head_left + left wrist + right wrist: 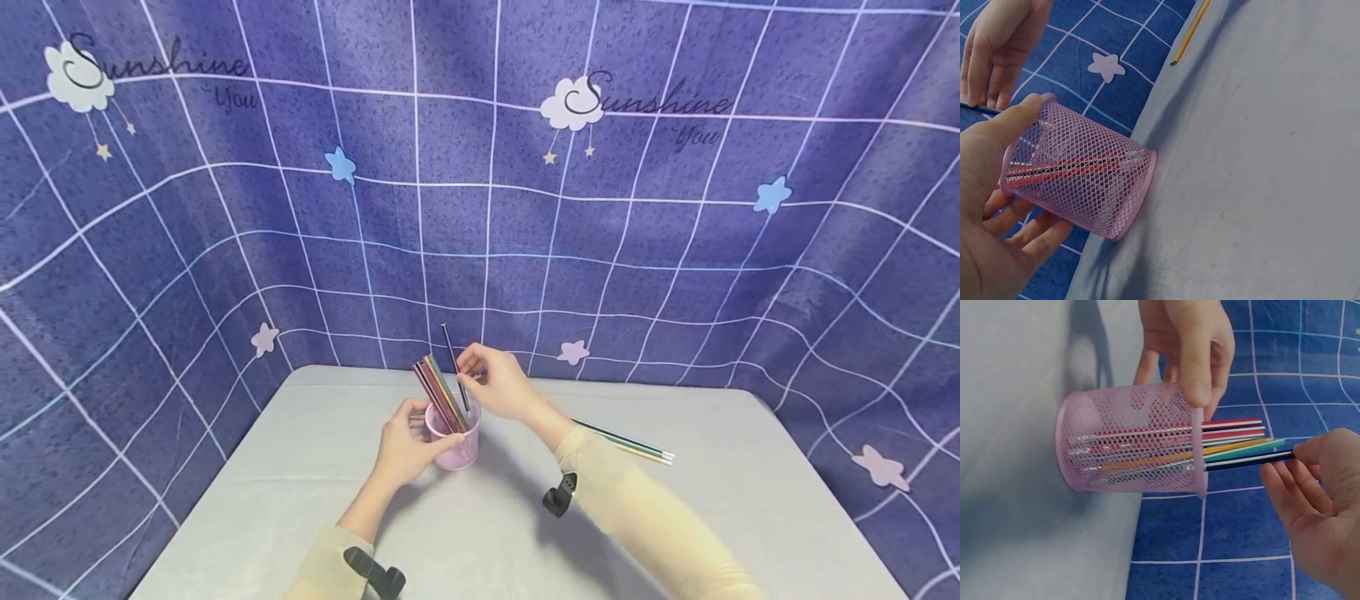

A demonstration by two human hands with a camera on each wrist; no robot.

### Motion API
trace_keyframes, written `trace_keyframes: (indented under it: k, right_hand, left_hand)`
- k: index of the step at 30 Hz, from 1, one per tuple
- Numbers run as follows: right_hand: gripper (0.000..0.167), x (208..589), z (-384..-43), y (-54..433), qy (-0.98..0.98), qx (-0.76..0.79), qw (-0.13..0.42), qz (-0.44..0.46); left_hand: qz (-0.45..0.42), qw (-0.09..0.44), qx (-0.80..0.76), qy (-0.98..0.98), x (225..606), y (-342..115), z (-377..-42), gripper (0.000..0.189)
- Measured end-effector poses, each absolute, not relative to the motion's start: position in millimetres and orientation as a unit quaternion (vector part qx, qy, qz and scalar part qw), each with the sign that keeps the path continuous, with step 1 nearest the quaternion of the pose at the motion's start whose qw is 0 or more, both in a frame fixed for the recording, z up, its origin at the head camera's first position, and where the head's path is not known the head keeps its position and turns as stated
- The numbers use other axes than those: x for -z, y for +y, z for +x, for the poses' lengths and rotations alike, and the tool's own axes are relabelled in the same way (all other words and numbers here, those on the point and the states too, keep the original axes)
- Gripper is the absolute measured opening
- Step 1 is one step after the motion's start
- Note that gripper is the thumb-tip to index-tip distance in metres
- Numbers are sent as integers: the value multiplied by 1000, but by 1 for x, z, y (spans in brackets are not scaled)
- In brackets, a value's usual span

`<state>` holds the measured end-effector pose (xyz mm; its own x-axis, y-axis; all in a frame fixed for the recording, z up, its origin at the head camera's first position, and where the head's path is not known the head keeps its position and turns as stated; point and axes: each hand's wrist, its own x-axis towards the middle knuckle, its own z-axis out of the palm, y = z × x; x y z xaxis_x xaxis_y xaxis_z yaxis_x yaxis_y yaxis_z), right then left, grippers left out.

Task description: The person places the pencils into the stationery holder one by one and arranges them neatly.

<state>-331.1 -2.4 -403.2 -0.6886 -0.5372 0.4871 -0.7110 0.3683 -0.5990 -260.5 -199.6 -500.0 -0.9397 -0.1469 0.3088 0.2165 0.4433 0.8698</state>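
Note:
A pink mesh pencil cup point(459, 452) stands on the table, and my left hand point(405, 446) grips it round the rim from the left, thumb at the front. Several coloured pencils point(1235, 430), among them red, yellow and green ones, lean in the cup. My right hand point(501, 383) pinches a dark blue pencil point(1241, 461) above the cup's right side. That pencil's lower part reaches into the mouth of the cup, and its upper end sticks up past my fingers. In the left wrist view, the mesh point(1079, 165) shows red pencils inside.
To the right, partly behind my right forearm, several pencils point(633, 447) lie on the pale table cover point(300, 467). A purple grid-patterned curtain point(450, 217) hangs behind the table and along both sides. Black wrist cameras point(559, 495) sit on both sleeves.

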Motion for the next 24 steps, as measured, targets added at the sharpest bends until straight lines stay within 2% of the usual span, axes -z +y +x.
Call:
trace_keyframes:
  k: [8, 18, 24]
  right_hand:
    - [9, 417, -333, -11, -836, -381, 93, 384]
    - [11, 429, -338, -16, -844, -325, 124, 408]
    - [12, 430, -335, -19, -851, -301, 125, 412]
  left_hand:
    - [-25, 176, 522, -834, 501, -200, -260, 72]
    - [-22, 167, 525, -834, 499, -200, -261, 73]
    - [-21, 167, 522, -836, 500, -201, -261, 74]
